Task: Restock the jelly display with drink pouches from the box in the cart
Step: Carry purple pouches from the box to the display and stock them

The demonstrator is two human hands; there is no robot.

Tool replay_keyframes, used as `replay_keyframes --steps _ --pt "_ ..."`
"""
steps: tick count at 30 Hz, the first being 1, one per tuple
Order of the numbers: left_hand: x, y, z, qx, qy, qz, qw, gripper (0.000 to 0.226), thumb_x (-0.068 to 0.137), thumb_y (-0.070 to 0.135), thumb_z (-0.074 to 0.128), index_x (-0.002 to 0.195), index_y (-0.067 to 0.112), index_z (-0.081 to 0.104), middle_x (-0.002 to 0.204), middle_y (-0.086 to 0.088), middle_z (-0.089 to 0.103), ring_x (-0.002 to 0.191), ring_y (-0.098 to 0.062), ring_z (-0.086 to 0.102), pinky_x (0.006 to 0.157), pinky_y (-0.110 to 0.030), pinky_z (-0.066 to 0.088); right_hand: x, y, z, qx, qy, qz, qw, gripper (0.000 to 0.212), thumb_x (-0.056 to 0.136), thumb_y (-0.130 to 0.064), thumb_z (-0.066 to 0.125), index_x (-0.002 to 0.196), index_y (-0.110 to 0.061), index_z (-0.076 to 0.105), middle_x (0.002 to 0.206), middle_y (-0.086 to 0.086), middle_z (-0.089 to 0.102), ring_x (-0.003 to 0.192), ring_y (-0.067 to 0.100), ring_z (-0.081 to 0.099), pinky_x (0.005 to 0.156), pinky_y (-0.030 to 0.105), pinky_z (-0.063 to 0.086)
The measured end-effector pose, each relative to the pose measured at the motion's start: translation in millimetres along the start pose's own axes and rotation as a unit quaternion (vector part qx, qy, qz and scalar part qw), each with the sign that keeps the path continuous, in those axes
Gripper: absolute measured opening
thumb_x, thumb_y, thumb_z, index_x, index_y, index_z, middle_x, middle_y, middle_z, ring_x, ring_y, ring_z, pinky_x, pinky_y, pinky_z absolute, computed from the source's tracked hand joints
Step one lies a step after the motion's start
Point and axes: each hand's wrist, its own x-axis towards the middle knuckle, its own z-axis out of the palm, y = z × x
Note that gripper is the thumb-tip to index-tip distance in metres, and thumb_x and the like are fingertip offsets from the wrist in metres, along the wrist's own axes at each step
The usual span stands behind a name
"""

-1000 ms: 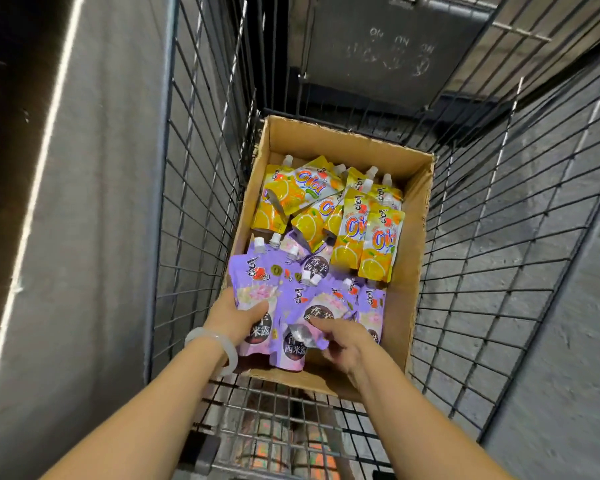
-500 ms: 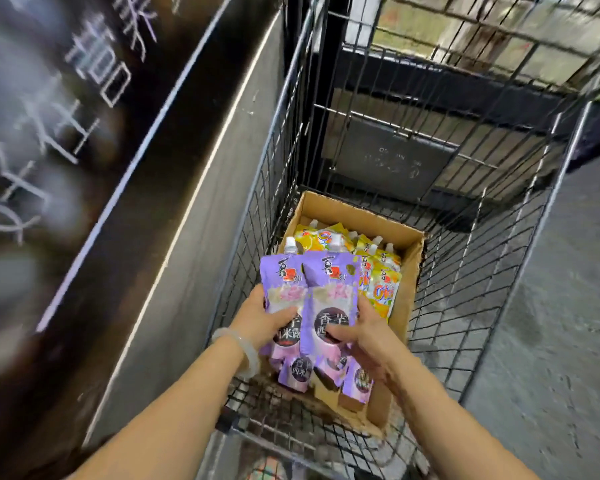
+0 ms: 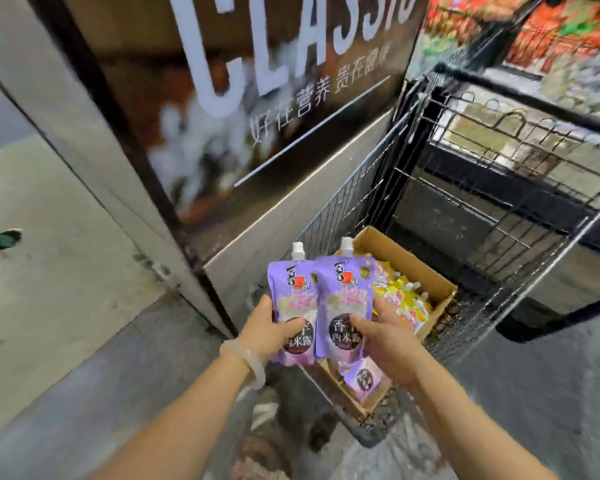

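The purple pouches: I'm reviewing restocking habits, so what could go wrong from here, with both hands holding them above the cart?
1. The left hand and right hand grip the purple pouches only by their lower parts; the overlapping pouches could slide apart and drop.
2. Lifted clear of the box, a dropped pouch might miss it and land in the wire cart or on the floor.

two purple pouches (image 3: 312,306) held up, one more in the box (image 3: 409,268), perhaps several yellow pouches (image 3: 402,299).
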Motion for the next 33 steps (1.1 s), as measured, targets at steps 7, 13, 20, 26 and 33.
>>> replay_keyframes --steps 7,13,20,26,33 --pt "-105 -13 -68 -0.096 0.13 0.064 0.985 0.063 0.065 0.001 0.076 0.12 0.011 0.046 0.099 0.001 0.064 0.087 -0.011 0.064 0.075 -0.023 0.056 -35 10 91 -0.037 -0.144 0.014 0.989 0.036 0.091 0.002 0.049 0.122 -0.014 0.054 0.115 0.013 0.067 0.092 0.026 0.066 0.06 0.033 0.055" --pt "-211 -45 -149 -0.143 0.258 0.114 0.949 0.052 0.083 -0.018 0.055 0.123 0.013 0.042 0.096 0.005 0.063 0.068 0.006 0.066 0.067 -0.014 0.056 -73 54 204 -0.108 -0.267 0.036 0.957 0.037 0.091 0.001 0.05 0.122 -0.018 0.053 0.108 0.004 0.07 0.091 0.023 0.066 0.071 0.04 0.051" --pt "-409 -119 -245 -0.261 0.456 0.132 0.84 0.038 0.088 0.025 0.062 0.124 0.016 0.052 0.114 -0.004 0.067 0.104 -0.022 0.064 0.098 -0.045 0.049 -193 155 370 -0.16 -0.442 0.088 0.878 0.037 0.089 0.007 0.051 0.119 -0.013 0.053 0.102 0.005 0.071 0.087 0.02 0.067 0.077 0.037 0.052" --pt "-610 -215 -315 -0.288 0.567 0.145 0.758 0.017 0.093 0.021 0.056 0.109 0.025 0.055 0.112 -0.005 0.067 0.104 -0.026 0.064 0.097 -0.047 0.049 -354 278 493 -0.201 -0.562 0.14 0.79 0.033 0.09 0.007 0.048 0.116 -0.013 0.053 0.1 0.004 0.073 0.085 0.019 0.069 0.077 0.039 0.055" --pt "-826 -316 -333 -0.285 0.718 0.153 0.616 0.018 0.096 0.011 0.049 0.11 0.021 0.057 0.09 0.011 0.073 0.082 -0.007 0.069 0.076 -0.028 0.057 -553 411 594 -0.241 -0.668 0.201 0.675 0.031 0.089 0.007 0.05 0.111 -0.014 0.057 0.094 0.003 0.074 0.08 0.018 0.07 0.069 0.036 0.058"
